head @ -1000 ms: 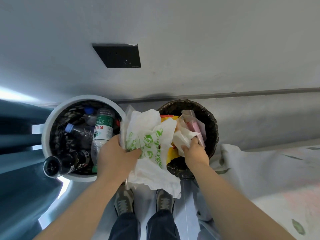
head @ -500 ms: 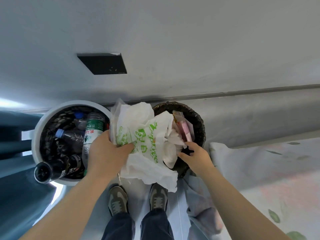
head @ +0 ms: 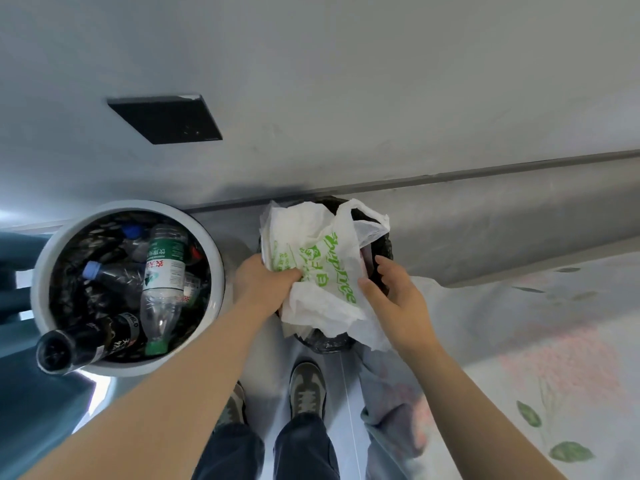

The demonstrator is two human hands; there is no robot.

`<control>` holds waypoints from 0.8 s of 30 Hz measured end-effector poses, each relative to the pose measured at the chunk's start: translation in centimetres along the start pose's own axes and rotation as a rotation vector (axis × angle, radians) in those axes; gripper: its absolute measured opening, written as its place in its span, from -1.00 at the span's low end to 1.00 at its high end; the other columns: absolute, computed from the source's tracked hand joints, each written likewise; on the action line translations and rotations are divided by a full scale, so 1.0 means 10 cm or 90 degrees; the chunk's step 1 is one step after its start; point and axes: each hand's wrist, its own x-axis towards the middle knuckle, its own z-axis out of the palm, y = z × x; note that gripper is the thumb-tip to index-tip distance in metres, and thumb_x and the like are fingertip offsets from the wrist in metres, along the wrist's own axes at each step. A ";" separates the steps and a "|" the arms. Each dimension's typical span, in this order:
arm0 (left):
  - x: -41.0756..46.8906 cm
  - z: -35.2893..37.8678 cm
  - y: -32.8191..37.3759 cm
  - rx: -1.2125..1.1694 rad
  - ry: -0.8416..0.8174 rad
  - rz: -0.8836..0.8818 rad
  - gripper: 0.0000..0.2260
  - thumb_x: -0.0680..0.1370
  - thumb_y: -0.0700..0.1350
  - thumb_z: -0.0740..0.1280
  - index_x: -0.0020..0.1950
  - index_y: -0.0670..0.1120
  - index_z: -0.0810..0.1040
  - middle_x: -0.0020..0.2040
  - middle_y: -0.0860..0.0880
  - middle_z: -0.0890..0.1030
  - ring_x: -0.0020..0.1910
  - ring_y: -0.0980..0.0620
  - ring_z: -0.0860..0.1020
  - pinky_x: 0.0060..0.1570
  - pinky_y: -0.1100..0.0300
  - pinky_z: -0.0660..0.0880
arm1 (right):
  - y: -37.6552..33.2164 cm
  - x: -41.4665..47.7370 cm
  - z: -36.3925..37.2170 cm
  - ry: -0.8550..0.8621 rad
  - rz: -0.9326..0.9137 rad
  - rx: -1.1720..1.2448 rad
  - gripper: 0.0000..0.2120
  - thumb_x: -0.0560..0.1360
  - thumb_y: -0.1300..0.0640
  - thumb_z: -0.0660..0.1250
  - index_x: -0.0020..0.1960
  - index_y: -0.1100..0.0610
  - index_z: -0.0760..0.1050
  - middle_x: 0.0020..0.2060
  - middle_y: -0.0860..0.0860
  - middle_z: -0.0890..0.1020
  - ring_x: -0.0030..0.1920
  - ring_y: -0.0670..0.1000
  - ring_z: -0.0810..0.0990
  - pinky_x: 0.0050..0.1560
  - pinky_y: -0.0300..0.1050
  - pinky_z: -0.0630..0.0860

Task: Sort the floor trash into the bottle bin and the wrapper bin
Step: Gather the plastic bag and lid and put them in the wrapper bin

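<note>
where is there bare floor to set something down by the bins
Bare floor shows between the white bin and the dark bin. Crowded: the white bag, left hand and right hand cover the dark bin; bottles fill the white bin.

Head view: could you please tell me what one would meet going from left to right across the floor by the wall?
bottle bin → left hand → white plastic bag → right hand → floral sheet

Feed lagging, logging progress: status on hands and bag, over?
Left hand grips crumpled white plastic bag with green print over dark round wrapper bin. Right hand open at bag's edge. Bag covers bin mouth; nothing else in the way.
</note>
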 end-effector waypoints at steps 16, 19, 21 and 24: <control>0.26 0.10 -0.34 -0.079 -0.226 -0.145 -0.76 0.52 -0.02 0.39 0.13 -0.10 0.59 0.07 -0.09 0.67 0.04 -0.08 0.64 -0.03 0.03 0.63 | 0.31 0.27 0.54 -0.185 -0.248 -0.476 -0.27 0.60 0.14 0.23 0.56 -0.12 -0.17 0.57 0.00 -0.16 0.57 0.07 -0.19 0.50 -0.04 0.06; 0.28 0.07 -0.33 -0.072 -0.210 -0.156 -0.83 0.59 -0.11 0.26 0.10 -0.15 0.56 0.08 -0.17 0.64 0.01 -0.12 0.64 -0.01 0.05 0.61 | 0.36 0.50 0.62 -0.234 -0.249 -0.564 -0.27 0.60 0.23 0.19 0.56 -0.13 -0.15 0.57 0.00 -0.20 0.56 0.12 -0.23 0.54 0.09 0.04; 0.30 0.03 -0.36 -0.001 -0.156 -0.122 -0.87 0.57 -0.14 0.26 0.00 -0.16 0.55 0.02 -0.18 0.62 -0.08 -0.09 0.63 0.04 0.00 0.60 | 0.41 0.63 0.64 -0.264 -0.210 -0.625 -0.29 0.59 0.26 0.15 0.56 -0.14 -0.14 0.57 -0.02 -0.20 0.56 0.13 -0.23 0.51 0.16 0.07; 0.34 -0.04 -0.42 0.092 -0.083 -0.050 -0.85 0.54 -0.13 0.28 -0.23 -0.07 0.53 -0.10 -0.17 0.63 -0.08 -0.16 0.62 0.06 -0.13 0.58 | 0.47 0.77 0.69 -0.299 -0.155 -0.672 -0.29 0.58 0.30 0.14 0.57 -0.13 -0.10 0.57 -0.03 -0.19 0.56 0.15 -0.21 0.50 0.19 0.10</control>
